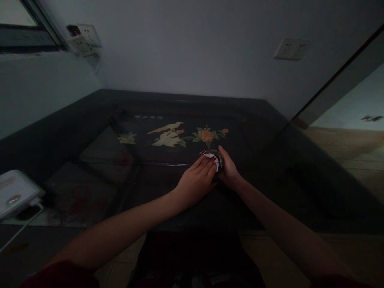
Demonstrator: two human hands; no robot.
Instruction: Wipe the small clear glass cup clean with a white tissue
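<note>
Both my hands meet near the middle of a dark glass-topped table [99, 172]. My right hand [228, 170] is curled round a small round dark object [213, 154] with a shiny rim. My left hand [196, 182] lies over it from the left, fingers together, pressing a bit of white cloth or paper [215, 161] against it. What the round object is, I cannot make out in the dim light.
The table top bears a painted bird [166, 128] and flower [206, 135] design. A white device [15, 192] with a cable sits at the left edge. Wall sockets [291, 49] are on the far wall, another socket [84, 38] at upper left. Wooden floor [354, 148] lies to the right.
</note>
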